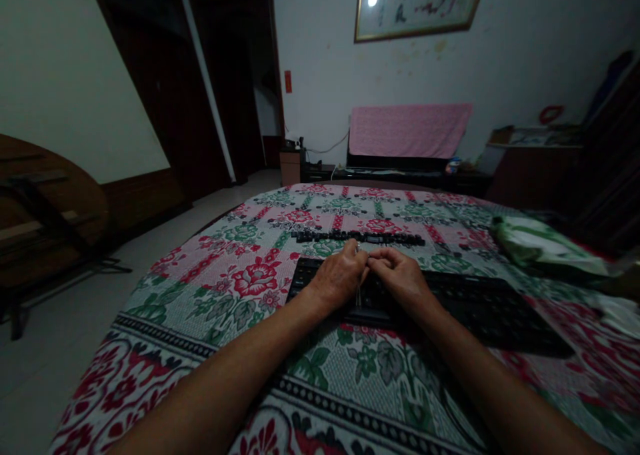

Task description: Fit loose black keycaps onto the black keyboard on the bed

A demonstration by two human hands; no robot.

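A black keyboard [490, 306] lies on the patterned tablecloth, reaching from under my hands out to the right. My left hand [343, 273] is closed over its left part, holding a thin two-pronged metal tool [359, 296] that points down toward the keys. Right beside it, my right hand [397, 276] has thumb and fingers pinched together near the left fingertips. What sits in that pinch is too small and dark to make out. Beyond the keyboard stretches a row of loose black keycaps [350, 236], on the cloth.
A floral tablecloth [210, 288] covers the table. On the right lie a green and white package [545, 245] and a crumpled white item [617, 311]. A cable [453, 408] runs under my right forearm. A folded round tabletop [50, 208] leans at left.
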